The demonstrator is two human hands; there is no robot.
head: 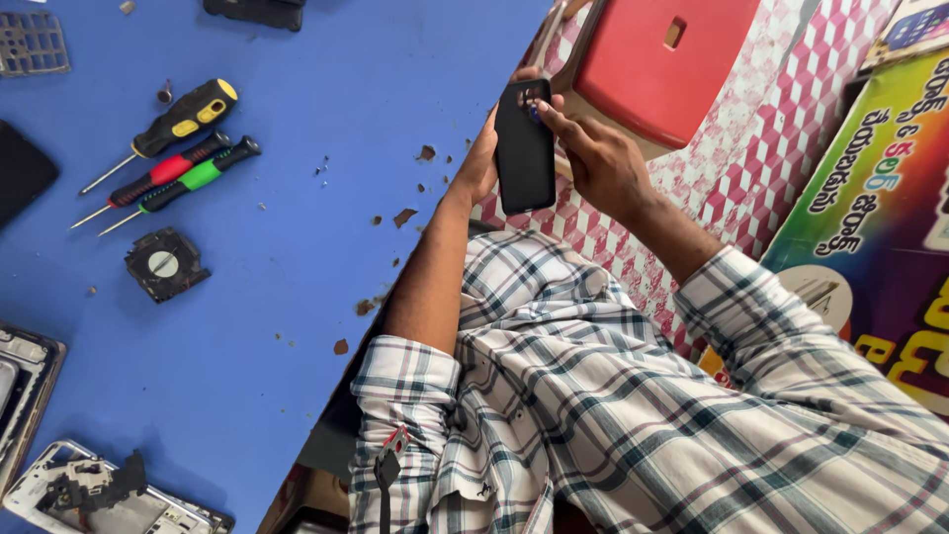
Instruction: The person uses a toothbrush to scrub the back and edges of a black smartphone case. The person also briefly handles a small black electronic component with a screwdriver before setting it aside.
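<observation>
A black phone (524, 153) is held upright over the edge of the blue table (297, 247), its dark back with a camera cutout facing me. My left hand (481, 158) wraps around its left side from behind. My right hand (598, 163) grips the right edge, with a fingertip pressed on the top near the camera cutout. Both forearms come out of the rolled sleeves of my checked shirt (613, 396).
On the table lie three screwdrivers (168, 163), a small black square part with a round disc (165, 264), opened phone frames (94, 489), a black device (20, 173) and a metal grille (33, 43). A red stool (657, 59) stands on the chequered floor; a colourful box (880, 208) is right.
</observation>
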